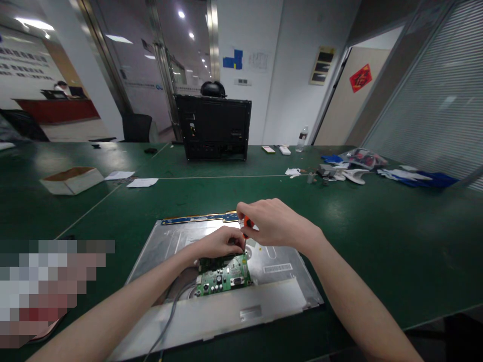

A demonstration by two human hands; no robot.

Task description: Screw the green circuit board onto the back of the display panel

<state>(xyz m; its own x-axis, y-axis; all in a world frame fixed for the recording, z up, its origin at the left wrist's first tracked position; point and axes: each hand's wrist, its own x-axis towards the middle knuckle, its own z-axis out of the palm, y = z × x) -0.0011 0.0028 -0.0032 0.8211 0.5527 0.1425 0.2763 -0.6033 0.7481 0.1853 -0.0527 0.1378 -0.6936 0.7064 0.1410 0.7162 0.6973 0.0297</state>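
A silver monitor back panel (287,281) lies flat on the green table in front of me. A green circuit board (226,275) sits on its middle, with a grey cable (171,311) running off toward me. My right hand (275,223) is closed round an orange-handled screwdriver (247,223), held upright with its tip down at the board's far edge. My left hand (221,243) rests on the board's far edge with fingers pinched next to the screwdriver tip; what they pinch is hidden. A blue strip board (199,218) lies along the panel's far edge.
A black monitor back (214,128) stands upright across the table. A cardboard box (71,180) and papers (142,182) lie at left. Bags, gloves and small parts (350,168) lie at right, with a water bottle (302,139) behind. A person sits at a far desk.
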